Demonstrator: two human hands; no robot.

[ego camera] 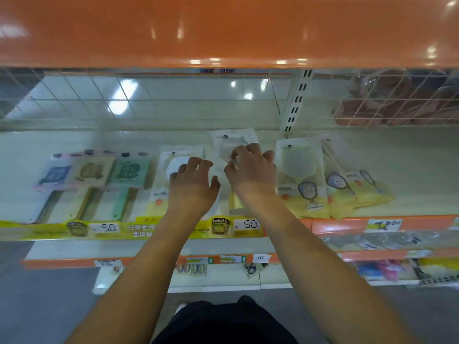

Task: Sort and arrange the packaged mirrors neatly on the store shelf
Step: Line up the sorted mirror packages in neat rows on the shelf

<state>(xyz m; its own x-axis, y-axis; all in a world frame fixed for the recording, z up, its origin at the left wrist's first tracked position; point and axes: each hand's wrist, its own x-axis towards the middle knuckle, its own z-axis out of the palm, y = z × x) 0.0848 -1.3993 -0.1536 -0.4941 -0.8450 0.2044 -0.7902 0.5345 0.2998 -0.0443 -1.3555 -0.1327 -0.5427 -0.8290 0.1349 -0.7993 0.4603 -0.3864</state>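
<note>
Several packaged hand mirrors lie flat on the white shelf (409, 170). My left hand (192, 187) rests with bent, spread fingers on a white-and-yellow mirror pack (165, 167). Just right of it, my right hand (252, 171) curls its fingers and thumb on a second mirror pack (233, 138) that lies further back. The hands nearly touch. To the right lie a yellow pack with a round mirror (299, 167) and two more yellow packs (360, 187), overlapping and askew. My hands hide the middle of both packs they touch.
Boxed items in blue (54, 175), beige (92, 170) and green (129, 171) lie in a row at the left. An orange shelf (223, 33) overhangs closely above. A slotted upright (295, 103) and a wire basket (397, 100) stand at the back right. Price strips (109, 228) line the front edge.
</note>
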